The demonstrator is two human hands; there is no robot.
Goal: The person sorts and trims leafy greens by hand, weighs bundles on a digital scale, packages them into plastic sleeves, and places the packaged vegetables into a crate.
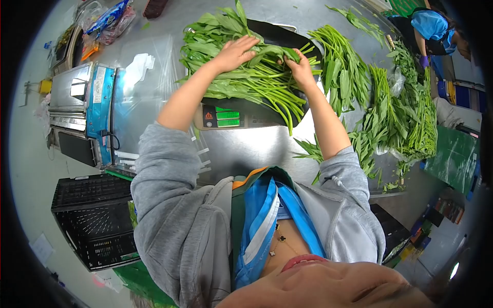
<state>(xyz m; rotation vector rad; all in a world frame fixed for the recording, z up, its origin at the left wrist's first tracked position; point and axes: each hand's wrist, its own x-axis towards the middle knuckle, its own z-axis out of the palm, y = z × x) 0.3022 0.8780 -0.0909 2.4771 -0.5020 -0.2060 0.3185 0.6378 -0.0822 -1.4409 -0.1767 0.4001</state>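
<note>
A large pile of water spinach [213,49] lies with leaves toward the left and pale green stems toward the right. Beneath it is a black tray [267,32] on a digital scale [251,121], whose green display is lit. My left hand [236,54] rests palm down on the leaves, fingers stretched out. At the stem side, my right hand [299,68] has its fingers closed around some leaves and stems near the top of the pile. Its fingertips are partly hidden by the greens. Another bunch of water spinach [341,69] lies just right of the tray.
More bunches of greens [405,113] cover the right of the metal table [226,141]. A blue-sided wrapping machine [95,102] and clear plastic bags [146,97] are at left. A black crate [95,220] stands lower left. A co-worker [431,28] bends at the upper right.
</note>
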